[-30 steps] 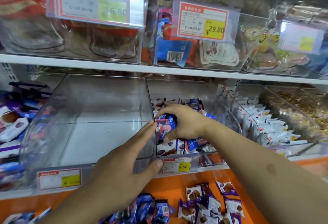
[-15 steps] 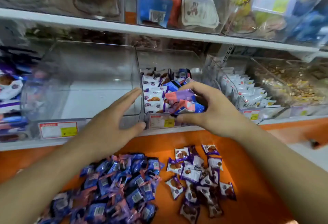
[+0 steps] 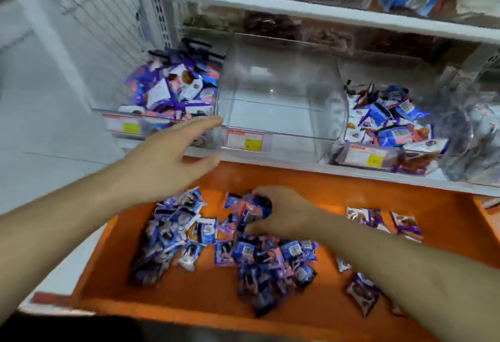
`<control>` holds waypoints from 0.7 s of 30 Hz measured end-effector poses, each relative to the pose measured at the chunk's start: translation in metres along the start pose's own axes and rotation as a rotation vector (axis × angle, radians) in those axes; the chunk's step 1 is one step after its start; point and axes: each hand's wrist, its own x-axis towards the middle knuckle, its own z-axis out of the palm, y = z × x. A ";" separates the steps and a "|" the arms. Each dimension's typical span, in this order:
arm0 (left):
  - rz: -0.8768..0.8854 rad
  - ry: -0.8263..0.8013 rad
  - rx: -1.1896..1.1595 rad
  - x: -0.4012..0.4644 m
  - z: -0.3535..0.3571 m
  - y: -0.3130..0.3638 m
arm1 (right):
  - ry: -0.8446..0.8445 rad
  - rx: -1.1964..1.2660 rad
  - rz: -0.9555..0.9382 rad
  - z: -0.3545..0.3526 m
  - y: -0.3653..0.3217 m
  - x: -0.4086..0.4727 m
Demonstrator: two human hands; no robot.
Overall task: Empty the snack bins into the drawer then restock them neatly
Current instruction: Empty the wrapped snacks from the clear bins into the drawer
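Orange and pulled open, the drawer (image 3: 338, 192) fills the lower half of the view below a white shelf (image 3: 297, 164) that carries three clear plastic snack bins side by side. Of these, the middle bin (image 3: 278, 89) holds nothing visible, and a red-and-yellow price tag (image 3: 244, 140) is fixed to its front lip. Purple, pink and white packets crowd the left bin (image 3: 173, 92), while the right bin (image 3: 389, 119) is about half full of blue and white packets. Higher up, another shelf (image 3: 270, 3) bears more bins, too blurred to tell their contents.

Inside the drawer a loose heap of blue and purple snack packets (image 3: 243, 257) spreads across the left and centre of the floor. A smaller scatter of brown-printed packets (image 3: 378, 222) lies well apart toward the drawer's right side.

Reaching down into the drawer from the right, the right hand (image 3: 281, 214) has its fingers and thumb curled round a small bunch of pink and blue packets (image 3: 250, 210) at the far edge of the heap. The left hand (image 3: 167, 157) is stretched forward above the drawer with straight, spread fingers and grips nothing; its fingertips (image 3: 213, 121) lie just at the front left corner of the middle bin, though blur hides whether they touch it.
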 end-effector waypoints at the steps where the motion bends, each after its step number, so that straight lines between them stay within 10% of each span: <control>1: -0.024 -0.005 -0.013 -0.004 -0.002 -0.008 | 0.000 -0.033 -0.003 0.012 -0.005 0.015; 7: -0.124 -0.263 -0.057 -0.006 0.025 -0.023 | -0.027 -0.389 0.136 0.047 0.044 0.055; 21: -0.171 -0.575 0.094 -0.005 0.196 -0.150 | 0.098 -0.337 -0.053 0.086 0.113 0.072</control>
